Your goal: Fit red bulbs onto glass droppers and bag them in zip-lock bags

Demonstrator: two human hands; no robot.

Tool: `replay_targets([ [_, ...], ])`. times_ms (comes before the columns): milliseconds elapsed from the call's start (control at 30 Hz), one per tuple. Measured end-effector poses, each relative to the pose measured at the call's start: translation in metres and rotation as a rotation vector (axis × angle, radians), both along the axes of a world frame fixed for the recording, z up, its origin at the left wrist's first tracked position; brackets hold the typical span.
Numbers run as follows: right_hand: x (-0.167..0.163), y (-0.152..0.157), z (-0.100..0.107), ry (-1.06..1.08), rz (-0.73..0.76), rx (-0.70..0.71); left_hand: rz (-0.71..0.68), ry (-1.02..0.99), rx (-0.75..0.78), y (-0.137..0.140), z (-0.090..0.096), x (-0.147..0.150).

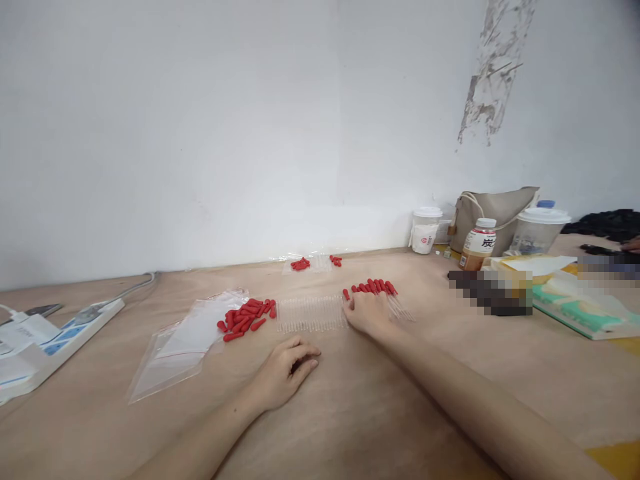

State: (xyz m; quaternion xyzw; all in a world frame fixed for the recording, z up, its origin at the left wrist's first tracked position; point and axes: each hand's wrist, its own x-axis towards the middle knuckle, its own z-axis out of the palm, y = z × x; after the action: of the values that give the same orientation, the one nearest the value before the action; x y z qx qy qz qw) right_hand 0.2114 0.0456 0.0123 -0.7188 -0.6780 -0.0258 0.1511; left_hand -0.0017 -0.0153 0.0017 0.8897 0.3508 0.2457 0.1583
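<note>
1. Plain white wall (200,133), with a light-brown table (360,413) in front.
2. Mid-table, a left-to-right row of thin clear tubes (310,313), side by side, long axes running from the near side towards the wall.
3. At the row's right end, and the nearer of the two, the right hand (367,312): fingertips bunched close, just beside one red bulb (346,294) pointing wallward; impossible to tell whether pinching a tube.
4. On the near side, apart from the row, the left hand (287,373): loosely curled, thumb and fingers slightly parted, nothing held; tubes ahead and a little right.
5. Left of the row, ahead and left of this hand, a heap of loose bulbs (247,319), pointing various ways.
6. Beyond and right of the right hand, red-capped tubes (391,288): bulbs wallward, stems slanting nearer and rightward.
</note>
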Motion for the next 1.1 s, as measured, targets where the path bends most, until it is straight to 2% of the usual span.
replay_targets([
  [233,-0.017,0.024,0.007,-0.011,-0.041,-0.171,-0.008,-0.017,0.013,0.001,-0.001,0.0],
  [433,-0.017,0.025,0.011,-0.002,-0.014,-0.178,0.016,0.009,0.062,-0.001,-0.003,0.001],
  [500,-0.013,0.014,0.013,0.008,0.015,-0.141,0.119,0.048,0.157,0.004,-0.001,-0.006],
  [600,-0.001,-0.013,0.012,0.014,0.089,-0.049,0.451,0.177,0.416,0.018,0.004,-0.026],
  [667,0.01,-0.032,0.005,0.014,0.242,0.066,0.654,0.29,0.526,0.029,0.007,-0.042],
  [767,0.027,-0.052,-0.014,0.023,0.52,0.259,0.751,0.402,0.554,0.042,0.008,-0.061],
  [867,0.039,-0.062,-0.03,0.058,0.627,0.367,0.741,0.418,0.553,0.047,0.008,-0.066],
  [967,0.041,-0.065,-0.035,0.087,0.662,0.402,0.691,0.31,0.558,0.041,0.011,-0.057],
  [1100,0.035,-0.068,-0.032,0.133,0.656,0.392,0.428,0.081,0.431,0.018,0.009,-0.03],
])
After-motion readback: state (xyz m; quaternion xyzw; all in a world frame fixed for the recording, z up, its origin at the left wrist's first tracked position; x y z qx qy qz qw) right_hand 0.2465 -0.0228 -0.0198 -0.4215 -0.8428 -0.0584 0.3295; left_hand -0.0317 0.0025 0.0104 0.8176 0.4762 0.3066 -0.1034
